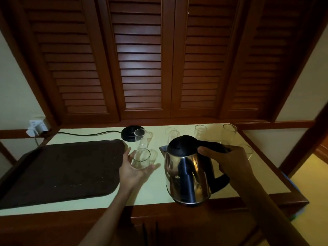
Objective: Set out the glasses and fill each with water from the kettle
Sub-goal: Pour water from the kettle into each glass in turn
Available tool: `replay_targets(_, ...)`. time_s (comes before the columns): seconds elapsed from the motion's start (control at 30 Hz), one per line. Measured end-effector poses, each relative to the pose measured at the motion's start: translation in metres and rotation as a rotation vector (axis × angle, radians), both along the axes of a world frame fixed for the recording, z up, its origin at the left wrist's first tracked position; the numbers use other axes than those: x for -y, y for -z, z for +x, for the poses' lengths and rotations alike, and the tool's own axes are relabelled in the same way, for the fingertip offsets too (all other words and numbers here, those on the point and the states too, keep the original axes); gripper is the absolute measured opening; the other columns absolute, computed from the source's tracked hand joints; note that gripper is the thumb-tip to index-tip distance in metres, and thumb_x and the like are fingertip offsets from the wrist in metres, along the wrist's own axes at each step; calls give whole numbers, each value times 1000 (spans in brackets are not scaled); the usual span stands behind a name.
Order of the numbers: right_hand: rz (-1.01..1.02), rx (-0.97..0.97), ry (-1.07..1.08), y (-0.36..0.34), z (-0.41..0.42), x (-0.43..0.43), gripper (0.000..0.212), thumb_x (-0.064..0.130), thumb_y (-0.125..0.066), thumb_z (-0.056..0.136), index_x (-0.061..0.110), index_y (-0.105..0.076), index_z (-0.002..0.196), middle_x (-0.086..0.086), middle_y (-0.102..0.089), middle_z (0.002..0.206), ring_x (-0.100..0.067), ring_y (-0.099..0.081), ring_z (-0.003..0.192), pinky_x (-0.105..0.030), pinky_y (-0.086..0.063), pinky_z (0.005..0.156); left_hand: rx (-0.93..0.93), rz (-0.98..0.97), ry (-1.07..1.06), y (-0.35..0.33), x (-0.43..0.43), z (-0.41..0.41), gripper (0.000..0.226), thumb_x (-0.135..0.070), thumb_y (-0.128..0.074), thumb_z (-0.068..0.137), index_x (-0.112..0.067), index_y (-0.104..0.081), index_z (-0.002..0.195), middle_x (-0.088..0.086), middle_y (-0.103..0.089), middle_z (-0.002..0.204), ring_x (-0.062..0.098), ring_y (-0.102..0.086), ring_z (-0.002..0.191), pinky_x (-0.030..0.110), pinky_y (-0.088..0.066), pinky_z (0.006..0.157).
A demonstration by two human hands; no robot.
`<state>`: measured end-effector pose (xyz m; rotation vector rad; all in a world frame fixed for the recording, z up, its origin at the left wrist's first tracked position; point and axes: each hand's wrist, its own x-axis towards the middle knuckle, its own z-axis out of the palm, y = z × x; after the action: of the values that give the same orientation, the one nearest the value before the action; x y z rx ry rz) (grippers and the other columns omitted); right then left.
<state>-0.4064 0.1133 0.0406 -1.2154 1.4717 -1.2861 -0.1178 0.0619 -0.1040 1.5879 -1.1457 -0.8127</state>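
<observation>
Right hand point(225, 162) grips the black handle of the rounded stainless-steel kettle point(186, 174), whose spout points left. The left hand point(134, 167) lies open, palm up, cupped just beside a short clear glass tumbler point(141, 158) (contact uncertain). Dark louvred wooden doors point(142, 59) fill the back. A pale, smooth counter top point(156, 194), edged in brown wood, carries a dark rectangular tray point(62, 167) with rounded corners at left; bare surface lies between tray and kettle. Black round kettle base point(128, 134) stands at the rear with its cord point(88, 133). Tall clear glasses point(229, 134) line the back edge.
</observation>
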Motion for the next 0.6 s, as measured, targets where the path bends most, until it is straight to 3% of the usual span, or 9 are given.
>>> replay_targets(0.07, 3, -9, 1, 0, 2, -1, 43, 42, -92, 52, 14, -79, 83, 16, -66, 47, 7, -55, 35, -21, -39, 53, -72, -73, -48, 11, 7, -6, 134, -80, -90, 27, -32, -47, 145, -19, -61, 125, 10, -61, 120, -2, -48, 83)
replay_targets(0.17, -14, 0, -13, -1, 6, -1, 40, 37, -92, 54, 16, -81, 86, 17, -68, 50, 7, -56, 36, -10, -41, 42, -169, -164, -31, 22, 17, -14, 108, -57, -102, 39, -29, -57, 134, -10, -67, 127, 15, -65, 124, 33, -58, 99)
replay_targets(0.2, -22, 8, -19, -1, 6, -2, 39, 37, -92, 54, 17, -81, 86, 17, -70, 52, 8, -56, 36, -7, -40, 39, -145, -188, -47, 25, 20, -16, 98, -53, -103, 45, -32, -59, 130, -12, -70, 123, 10, -67, 120, 31, -58, 98)
replay_targets(0.3, -37, 2, -39, -1, 6, -2, 33, 35, -93, 55, 21, -82, 83, 17, -71, 54, 8, -57, 38, -6, -39, 38, -82, -187, -107, 28, 27, -22, 68, -44, -100, 54, -40, -64, 111, -22, -73, 105, -7, -70, 100, 11, -57, 78)
replay_targets(0.37, -40, 0, -36, -2, 7, -2, 35, 39, -92, 51, 24, -81, 81, 16, -74, 58, 7, -59, 39, -8, -41, 37, 47, -168, -109, 25, 32, -19, 38, -30, -89, 60, -35, -67, 90, -18, -73, 84, -5, -72, 76, 12, -55, 61)
replay_targets(0.43, -40, -10, -32, -3, 7, -1, 42, 44, -92, 47, 24, -82, 83, 13, -78, 64, 6, -60, 40, -10, -41, 37, -116, -180, -74, 15, 32, -22, 11, -11, -68, 68, -22, -65, 68, -8, -65, 66, 5, -66, 57, 22, -53, 49)
replay_targets(0.5, -40, -36, -38, -4, 7, 0, 48, 49, -91, 44, 24, -82, 84, 10, -80, 69, 6, -61, 42, -12, -41, 41, -212, -193, 27, 2, 19, -24, 8, -9, -66, 66, -16, -64, 66, -5, -63, 62, 8, -64, 55, 24, -56, 50)
replay_targets(0.53, -42, -56, -46, -5, 7, 1, 49, 52, -90, 43, 25, -82, 83, 11, -80, 69, 7, -61, 43, -12, -41, 45, -143, -188, 32, -1, 15, -25, 17, -7, -73, 61, -16, -66, 74, -7, -67, 66, 6, -67, 59, 22, -59, 55)
replay_targets(0.6, -47, -82, -64, -5, 8, 2, 54, 58, -89, 39, 26, -81, 82, 11, -79, 69, 7, -62, 44, -15, -42, 48, -220, -148, -23, 1, 10, -23, 42, 12, -83, 58, -15, -68, 86, -9, -73, 74, -3, -70, 66, 13, -57, 60)
